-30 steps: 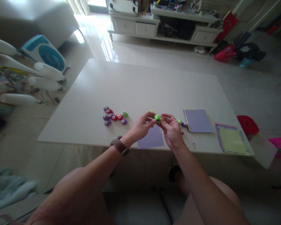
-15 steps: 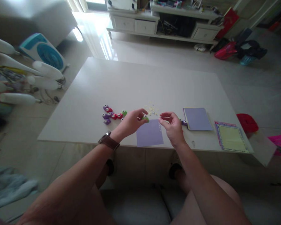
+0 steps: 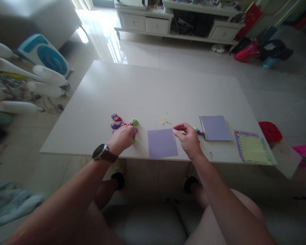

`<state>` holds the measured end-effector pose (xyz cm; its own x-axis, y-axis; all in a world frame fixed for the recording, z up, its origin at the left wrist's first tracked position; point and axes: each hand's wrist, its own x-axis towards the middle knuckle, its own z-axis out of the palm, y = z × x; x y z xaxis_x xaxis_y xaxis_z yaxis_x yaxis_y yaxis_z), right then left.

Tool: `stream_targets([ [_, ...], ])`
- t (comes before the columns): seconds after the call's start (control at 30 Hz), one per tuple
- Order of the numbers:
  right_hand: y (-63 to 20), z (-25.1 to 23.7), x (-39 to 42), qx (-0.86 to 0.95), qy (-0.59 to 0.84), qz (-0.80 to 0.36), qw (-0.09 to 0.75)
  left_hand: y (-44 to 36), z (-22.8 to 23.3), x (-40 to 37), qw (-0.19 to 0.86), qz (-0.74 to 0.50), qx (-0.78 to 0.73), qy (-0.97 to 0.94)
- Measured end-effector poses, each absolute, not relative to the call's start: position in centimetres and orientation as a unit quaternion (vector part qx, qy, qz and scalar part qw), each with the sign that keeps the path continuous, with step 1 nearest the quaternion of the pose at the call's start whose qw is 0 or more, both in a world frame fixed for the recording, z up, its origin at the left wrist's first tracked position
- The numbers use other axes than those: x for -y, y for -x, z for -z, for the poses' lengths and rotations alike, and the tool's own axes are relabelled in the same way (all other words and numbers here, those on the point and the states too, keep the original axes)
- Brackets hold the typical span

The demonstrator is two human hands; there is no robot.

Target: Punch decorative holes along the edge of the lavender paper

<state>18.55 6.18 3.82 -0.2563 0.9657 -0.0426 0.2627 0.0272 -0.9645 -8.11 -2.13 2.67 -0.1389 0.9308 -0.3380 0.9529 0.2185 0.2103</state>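
A purple square of paper (image 3: 162, 144) lies at the table's near edge, with a row of small cut-outs along its right side. My right hand (image 3: 187, 137) pinches its upper right corner. To the left, my left hand (image 3: 123, 137) is closed and low beside a cluster of small purple, red and green craft punches (image 3: 118, 124). A bit of a green craft punch (image 3: 134, 140) shows under its fingertips; the rest is hidden by the fingers. Tiny pale paper bits (image 3: 164, 118) are scattered beyond the sheet.
A stack of purple paper (image 3: 216, 128) lies right of my right hand, with a purple punch (image 3: 200, 132) at its edge. Farther right is a yellow bordered pad (image 3: 253, 148). A small clear object (image 3: 211, 155) lies near the front edge of the white table (image 3: 153, 92).
My left hand has moved left from above the sheet to the cluster, carrying the green craft punch down. My right hand stays at the paper's corner.
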Motion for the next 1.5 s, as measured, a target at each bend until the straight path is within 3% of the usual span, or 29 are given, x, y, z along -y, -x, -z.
stream_targets([
  [0.4, -18.7, -3.7, -5.9, 0.669, 0.471, -0.478, 0.320, 8.9, -3.4, 1.7, 0.168, 0.072, -0.801, -0.570],
  [0.6, -18.4, -3.9, -4.1, 0.844, 0.391, -0.336, 0.147, 7.3, -3.4, 1.1, 0.137, 0.029, -0.773, -0.618],
  [0.73, -18.3, -4.2, -2.6, 0.900, 0.358, -0.249, 0.003, 4.8, -2.7, 0.3, 0.171, -0.024, -0.727, -0.665],
  [0.87, -18.7, -4.0, -1.8, 0.915, 0.328, -0.223, -0.069, 2.5, -1.6, -0.1, 0.218, -0.055, -0.635, -0.739],
  [1.0, -19.7, -3.6, -1.5, 0.920, 0.310, -0.224, -0.089, 1.6, -0.4, -0.1, 0.241, -0.063, -0.553, -0.795],
  [1.27, -21.3, -3.4, -2.0, 0.916, 0.303, -0.234, -0.120, 1.9, 0.3, -0.8, 0.255, -0.037, -0.550, -0.794],
  [1.5, -21.8, -3.9, -2.9, 0.909, 0.322, -0.225, -0.138, 1.5, 1.0, -1.8, 0.184, -0.038, -0.611, -0.769],
])
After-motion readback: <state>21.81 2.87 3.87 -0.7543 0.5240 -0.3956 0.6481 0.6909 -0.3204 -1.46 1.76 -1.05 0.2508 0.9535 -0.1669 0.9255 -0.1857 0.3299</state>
